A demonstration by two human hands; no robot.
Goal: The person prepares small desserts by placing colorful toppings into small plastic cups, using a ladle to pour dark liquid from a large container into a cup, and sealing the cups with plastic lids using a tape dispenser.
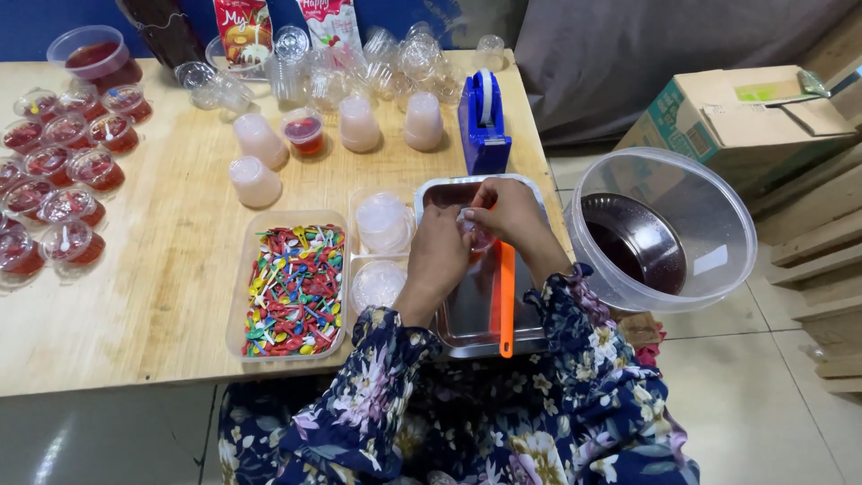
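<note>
Two hands: both closed on one small clear cup (474, 232), held over the steel tray (539, 202) at the wooden table's (162, 296) near right edge.
Left hand (437, 256): fingers curled tight round the cup's left side, back of hand up.
Right hand (508, 211): fingertips pinched on the cup's rim from above; cup mostly hidden, contents reddish, lid state can't tell.
Sleeves (575, 359): dark floral, nearest the camera, below the table edge.
Orange spatula (506, 301): lies lengthwise in the tray, handle end past the tray's near rim, under the right wrist.
Tub of picks (292, 278): clear rectangular tub of small multicoloured plastic picks, near edge, left of the tray.
Lid tub (382, 251): clear tub between the picks and the tray, two stacks of round clear lids.
Big clear bowl (718, 216): off the table's right edge, dark red liquid and a steel bowl inside.
Filled cups (63, 171): lidded cups of red jelly in rows along the left edge.
Inverted cup stacks (359, 124): pale cup stacks mid-table; one open cup of red jelly (303, 130) among them.
Tape dispenser (484, 121): blue, near the right edge, just behind the tray.
Far edge: loose empty clear cups (395, 58), two pouches (242, 27), a round tub of red liquid (94, 56) at the far left corner.
Cardboard box (736, 112): on the floor, far right.
</note>
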